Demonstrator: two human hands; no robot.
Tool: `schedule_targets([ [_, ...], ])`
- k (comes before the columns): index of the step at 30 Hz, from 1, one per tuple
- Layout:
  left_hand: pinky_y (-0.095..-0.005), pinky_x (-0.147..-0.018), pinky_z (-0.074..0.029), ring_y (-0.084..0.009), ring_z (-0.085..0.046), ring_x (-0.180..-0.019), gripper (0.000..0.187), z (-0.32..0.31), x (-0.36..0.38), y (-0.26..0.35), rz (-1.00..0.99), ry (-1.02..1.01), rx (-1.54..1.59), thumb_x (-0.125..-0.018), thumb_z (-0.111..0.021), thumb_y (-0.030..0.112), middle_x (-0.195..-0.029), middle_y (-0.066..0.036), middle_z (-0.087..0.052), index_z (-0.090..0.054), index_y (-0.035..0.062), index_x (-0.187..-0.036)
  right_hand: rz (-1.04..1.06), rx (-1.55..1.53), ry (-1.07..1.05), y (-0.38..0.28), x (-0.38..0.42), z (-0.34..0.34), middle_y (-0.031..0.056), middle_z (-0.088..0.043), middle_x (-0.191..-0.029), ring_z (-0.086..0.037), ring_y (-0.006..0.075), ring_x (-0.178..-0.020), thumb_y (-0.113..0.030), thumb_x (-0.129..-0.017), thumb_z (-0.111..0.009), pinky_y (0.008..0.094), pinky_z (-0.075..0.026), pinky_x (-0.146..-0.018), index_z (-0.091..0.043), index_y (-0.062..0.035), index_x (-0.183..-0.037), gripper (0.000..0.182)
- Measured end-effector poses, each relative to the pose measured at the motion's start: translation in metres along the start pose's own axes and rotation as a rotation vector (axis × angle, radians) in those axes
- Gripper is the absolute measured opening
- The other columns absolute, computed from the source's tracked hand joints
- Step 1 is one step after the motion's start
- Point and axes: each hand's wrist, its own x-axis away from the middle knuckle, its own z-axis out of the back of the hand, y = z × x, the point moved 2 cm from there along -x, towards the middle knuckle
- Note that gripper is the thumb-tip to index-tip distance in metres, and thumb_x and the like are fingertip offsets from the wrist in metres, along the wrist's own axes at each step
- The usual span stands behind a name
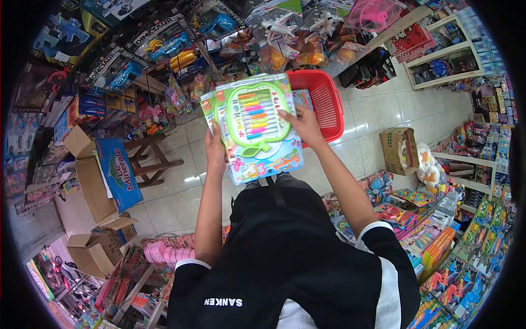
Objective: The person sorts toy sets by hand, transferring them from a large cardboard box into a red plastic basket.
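Observation:
A flat toy pack (285, 156) on a colourful printed card is held up in front of me. On it is a green apple-shaped frame (233, 118) with rows of coloured pieces on white bars, like an abacus. The edge of what looks like a second pack shows behind it at the left. My left hand (215, 147) grips the pack's left edge, thumb in front and most fingers hidden behind. My right hand (304, 125) holds the right side, fingertips lying on the front. Just beyond my right hand, a red plastic basket (335, 104) stands on the floor with a bluish pack inside, partly hidden.
Boxed and bagged toys fill the shelves ahead. To the left are a wooden stool (148, 159), a blue-printed carton (118, 174) and an open cardboard box (96, 252). A cardboard box (399, 151) and a plush toy (430, 170) stand at right on the tiled floor (361, 112).

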Motion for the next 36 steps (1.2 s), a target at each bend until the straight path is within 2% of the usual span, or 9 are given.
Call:
schedule_targets([
  [3, -0.0277, -0.078, -0.053, -0.0113, -0.064, -0.093, 0.039, -0.001, 0.002, 0.008, -0.015, -0.035, 0.046, -0.102, -0.05, 0.032, -0.11, -0.006, -0.065, -0.051, 0.0008, -0.125, 0.025, -0.098, 0.072, 0.007, 0.002, 0.031, 0.012, -0.07, -0.101, -0.067, 0.0137, -0.085, -0.017, -0.091, -0.067, 0.0271, -0.053, -0.075, -0.062, 0.005, -0.113, 0.031],
  [5, -0.0279, -0.076, -0.054, -0.0115, -0.065, -0.091, 0.037, 0.011, -0.002, 0.016, -0.057, 0.01, 0.007, -0.102, -0.051, 0.031, -0.11, -0.007, -0.065, -0.052, 0.0016, -0.124, -0.118, -0.4, 0.143, 0.012, 0.006, 0.053, 0.0111, -0.07, -0.102, -0.068, 0.0148, -0.086, -0.013, -0.092, -0.064, 0.0277, -0.054, -0.076, -0.06, 0.0055, -0.112, 0.027],
  [12, -0.0303, -0.077, -0.055, -0.014, -0.065, -0.094, 0.037, 0.054, -0.019, 0.039, -0.167, 0.121, 0.062, -0.101, -0.052, 0.028, -0.111, -0.009, -0.065, -0.051, 0.0004, -0.125, -0.147, -0.476, 0.434, 0.034, 0.026, 0.108, 0.0134, -0.069, -0.102, -0.067, 0.0181, -0.089, -0.007, -0.093, -0.06, 0.0294, -0.052, -0.077, -0.058, 0.0062, -0.115, 0.026],
  [19, -0.03, -0.076, -0.054, -0.0141, -0.064, -0.094, 0.037, 0.036, -0.022, 0.04, -0.176, 0.153, 0.115, -0.102, -0.051, 0.028, -0.112, -0.008, -0.064, -0.051, 0.0012, -0.127, -0.284, -0.309, 0.672, 0.088, 0.023, 0.053, 0.0137, -0.065, -0.115, -0.065, 0.0218, -0.099, -0.003, -0.093, -0.056, 0.0331, -0.052, -0.082, -0.056, 0.005, -0.119, 0.027],
  [22, -0.0293, -0.076, -0.054, -0.0131, -0.064, -0.093, 0.037, 0.028, -0.027, 0.032, -0.163, 0.112, 0.08, -0.102, -0.052, 0.029, -0.111, -0.007, -0.064, -0.051, 0.0018, -0.126, -0.31, -0.621, 0.719, 0.131, 0.004, 0.015, 0.0123, -0.059, -0.123, -0.062, 0.0237, -0.105, -0.006, -0.098, -0.05, 0.0378, -0.051, -0.088, -0.044, -0.0008, -0.133, 0.036],
  [25, -0.0284, -0.077, -0.053, -0.0119, -0.064, -0.093, 0.038, 0.017, -0.028, 0.026, -0.149, 0.067, 0.045, -0.101, -0.052, 0.03, -0.111, -0.007, -0.064, -0.05, 0.0024, -0.127, -0.555, -0.763, 0.735, 0.12, -0.007, -0.02, 0.0151, -0.057, -0.124, -0.062, 0.0289, -0.105, -0.013, -0.1, -0.048, 0.0477, -0.054, -0.081, -0.041, -0.0031, -0.134, 0.036],
  [29, -0.0282, -0.078, -0.053, -0.0123, -0.064, -0.094, 0.038, 0.002, -0.023, 0.022, -0.133, 0.067, 0.045, -0.101, -0.053, 0.03, -0.112, -0.006, -0.063, -0.051, 0.0027, -0.127, -0.626, -0.781, 0.598, 0.198, -0.038, -0.038, 0.017, -0.055, -0.126, -0.061, 0.0328, -0.107, -0.014, -0.101, -0.043, 0.0531, -0.055, -0.08, -0.041, -0.0051, -0.134, 0.034],
  [31, -0.0278, -0.078, -0.053, -0.0121, -0.064, -0.094, 0.038, -0.002, -0.022, 0.021, -0.117, 0.085, 0.034, -0.101, -0.053, 0.03, -0.112, -0.007, -0.063, -0.051, 0.0025, -0.127, -0.851, -1.021, 0.31, 0.197, -0.04, -0.035, 0.0184, -0.052, -0.13, -0.059, 0.037, -0.111, -0.01, -0.098, -0.039, 0.0571, -0.055, -0.083, -0.042, -0.0054, -0.132, 0.035],
  [36, -0.028, -0.079, -0.052, -0.0118, -0.063, -0.095, 0.037, -0.008, -0.023, 0.015, -0.035, 0.048, -0.018, -0.101, -0.052, 0.029, -0.113, -0.007, -0.063, -0.051, 0.0022, -0.126, -1.014, -0.814, 0.083, 0.233, -0.05, -0.021, 0.0207, -0.054, -0.126, -0.06, 0.0408, -0.109, -0.01, -0.089, -0.054, 0.0602, -0.055, -0.083, -0.042, -0.004, -0.132, 0.045],
])
